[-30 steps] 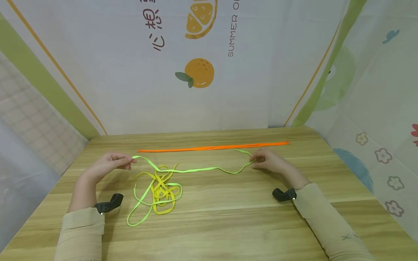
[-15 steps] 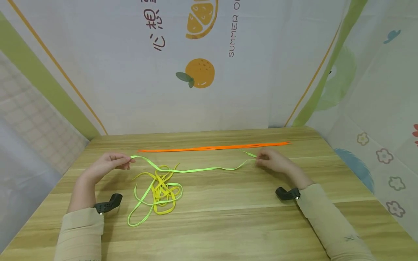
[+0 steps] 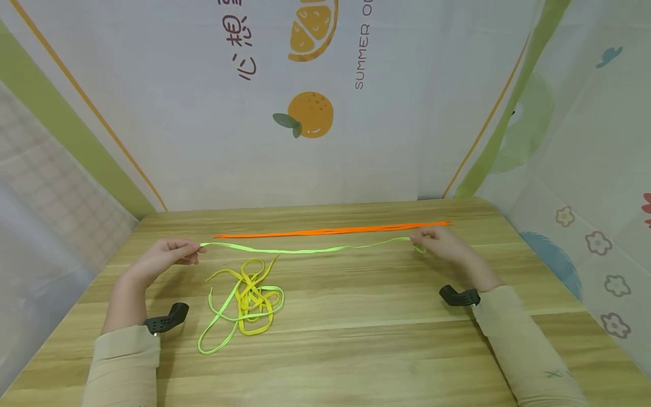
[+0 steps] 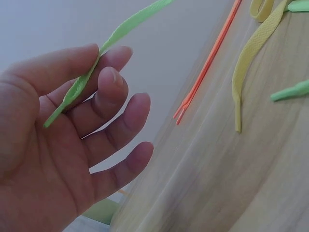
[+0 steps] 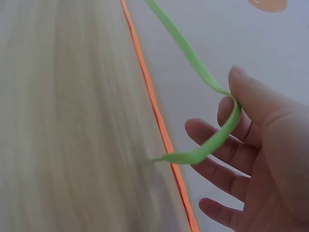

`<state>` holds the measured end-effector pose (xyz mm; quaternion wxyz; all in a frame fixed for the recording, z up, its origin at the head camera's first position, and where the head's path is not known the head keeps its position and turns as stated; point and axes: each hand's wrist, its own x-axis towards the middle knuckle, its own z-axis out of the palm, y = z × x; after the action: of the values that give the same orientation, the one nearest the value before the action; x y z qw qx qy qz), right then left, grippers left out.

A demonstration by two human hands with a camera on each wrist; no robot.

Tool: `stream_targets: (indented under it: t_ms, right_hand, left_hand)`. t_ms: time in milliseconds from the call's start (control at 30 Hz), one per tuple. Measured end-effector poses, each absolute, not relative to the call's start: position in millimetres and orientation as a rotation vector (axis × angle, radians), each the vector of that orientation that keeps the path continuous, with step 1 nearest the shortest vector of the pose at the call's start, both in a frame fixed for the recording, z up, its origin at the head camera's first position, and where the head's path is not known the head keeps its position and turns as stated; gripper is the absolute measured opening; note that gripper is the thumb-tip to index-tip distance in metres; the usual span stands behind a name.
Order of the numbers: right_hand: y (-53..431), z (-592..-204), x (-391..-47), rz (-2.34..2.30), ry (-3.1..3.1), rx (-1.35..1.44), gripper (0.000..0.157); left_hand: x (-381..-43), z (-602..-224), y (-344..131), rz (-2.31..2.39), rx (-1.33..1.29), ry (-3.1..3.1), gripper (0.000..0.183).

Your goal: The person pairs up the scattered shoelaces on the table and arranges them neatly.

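Note:
A light green shoelace (image 3: 300, 251) stretches with a slight sag between my two hands, above the table. Near one end, my left hand (image 3: 170, 255) pinches it between thumb and index finger; in the left wrist view the lace's tip (image 4: 53, 116) lies over the palm. My right hand (image 3: 441, 243) pinches the other end between thumb and index finger. From that pinch a short tail (image 5: 212, 142) hangs loose in the right wrist view. Just beyond the stretched lace, orange shoelaces (image 3: 330, 230) lie straight along the table, side by side.
Nearer me, left of centre, a loose tangle of yellow shoelace (image 3: 251, 299) lies with another green shoelace (image 3: 213, 342) looped through it. They rest on a wooden table (image 3: 386, 350). A white printed curtain (image 3: 376, 158) hangs behind the table's far edge.
My right hand has moved right and slightly away from me, drawing the green shoelace straighter. The lace's middle has lifted off the yellow tangle. My left hand has shifted slightly left.

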<state>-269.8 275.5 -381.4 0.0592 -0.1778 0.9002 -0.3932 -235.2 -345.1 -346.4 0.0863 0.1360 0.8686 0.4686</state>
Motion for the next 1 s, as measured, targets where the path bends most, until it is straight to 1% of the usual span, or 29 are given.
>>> stream_targets:
  t_ms: [200,367,667,867,1000]
  right_hand:
    - [289,-376,-269,-1.228,2.736,-0.516,0.039]
    - [303,-375,-270,-1.28,2.738,-0.483,0.041]
    - [328,-376,-268,-1.301,2.709,-0.433,0.036]
    - [342,-380,-268,-1.294,2.678,-0.372,0.045]
    - [349,-384,-266,-1.338,2.653,-0.282,0.047]
  left_hand:
    - [-238,-348,-345,1.372,0.368,2.607,0.043]
    - [-240,-352,-345,1.357,0.348,2.641,0.042]
    - [-242,-355,-341,1.326,0.314,2.665,0.04]
    - [-243,-356,-339,1.363,0.304,2.657,0.036]
    - [-246,-359,-340,1.379,0.278,2.658,0.036]
